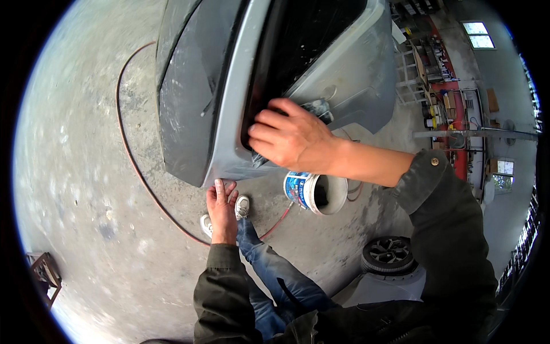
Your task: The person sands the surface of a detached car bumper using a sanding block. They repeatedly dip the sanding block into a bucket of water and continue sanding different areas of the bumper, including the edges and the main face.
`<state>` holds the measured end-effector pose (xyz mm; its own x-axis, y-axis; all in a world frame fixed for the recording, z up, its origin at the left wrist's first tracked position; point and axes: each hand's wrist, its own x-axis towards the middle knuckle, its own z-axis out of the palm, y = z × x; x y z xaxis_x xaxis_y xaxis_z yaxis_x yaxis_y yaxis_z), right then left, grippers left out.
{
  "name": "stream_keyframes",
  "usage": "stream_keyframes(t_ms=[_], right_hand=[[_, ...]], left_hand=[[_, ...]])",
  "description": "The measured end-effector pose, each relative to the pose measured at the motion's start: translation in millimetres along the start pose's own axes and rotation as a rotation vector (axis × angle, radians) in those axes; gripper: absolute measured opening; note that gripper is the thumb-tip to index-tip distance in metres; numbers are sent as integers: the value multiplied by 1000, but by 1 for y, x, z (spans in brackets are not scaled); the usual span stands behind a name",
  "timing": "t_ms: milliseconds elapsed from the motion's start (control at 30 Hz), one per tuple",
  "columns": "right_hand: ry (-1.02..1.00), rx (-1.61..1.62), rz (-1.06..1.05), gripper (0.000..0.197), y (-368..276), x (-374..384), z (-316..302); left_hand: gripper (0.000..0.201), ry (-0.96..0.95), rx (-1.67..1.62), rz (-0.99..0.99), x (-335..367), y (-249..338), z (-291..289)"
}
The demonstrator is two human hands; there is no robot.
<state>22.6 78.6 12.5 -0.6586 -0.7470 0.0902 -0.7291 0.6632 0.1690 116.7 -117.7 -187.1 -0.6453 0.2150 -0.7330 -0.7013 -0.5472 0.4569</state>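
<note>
A grey car bumper [192,109] with dull, smeared patches stands in front of me, with a long dark opening [312,37] framed by a lighter grey rim. My right hand [292,135] is bent over the lower end of this opening. Its fingers are closed on a dark sheet of sandpaper [318,110], wet-looking, which shows past the knuckles and below the palm; its middle is hidden. At the bumper's lower corner is my left hand [222,203], thumb up against the edge and fingers loosely curled and apart, with nothing visible in it.
Under my right forearm stands a white and blue bucket [309,192] with something dark inside. A red hose [137,163] curves over the concrete floor [86,189]. A wheel [387,254] lies at lower right, and loaded shelves [441,114] line the right wall.
</note>
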Motion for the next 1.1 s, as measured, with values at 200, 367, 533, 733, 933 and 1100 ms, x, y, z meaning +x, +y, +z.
stream_keyframes(t_ms=[200, 367, 533, 733, 933, 1100], right_hand=[[65, -77, -20, 10, 9, -8, -4], [7, -66, 36, 9, 30, 6, -22], [174, -35, 105, 13, 11, 4, 1], [70, -153, -10, 8, 42, -5, -20], [75, -192, -20, 8, 90, -20, -63], [49, -147, 31, 5, 70, -23, -44]], left_hand=[[49, -23, 21, 0, 1, 1, 5], [48, -41, 39, 5, 1, 7, -8], [64, -59, 87, 2, 1, 7, -4], [65, -25, 133, 14, -1, 10, -3], [62, -16, 127, 9, 0, 10, -5], [58, 1, 122, 6, -2, 12, -3]])
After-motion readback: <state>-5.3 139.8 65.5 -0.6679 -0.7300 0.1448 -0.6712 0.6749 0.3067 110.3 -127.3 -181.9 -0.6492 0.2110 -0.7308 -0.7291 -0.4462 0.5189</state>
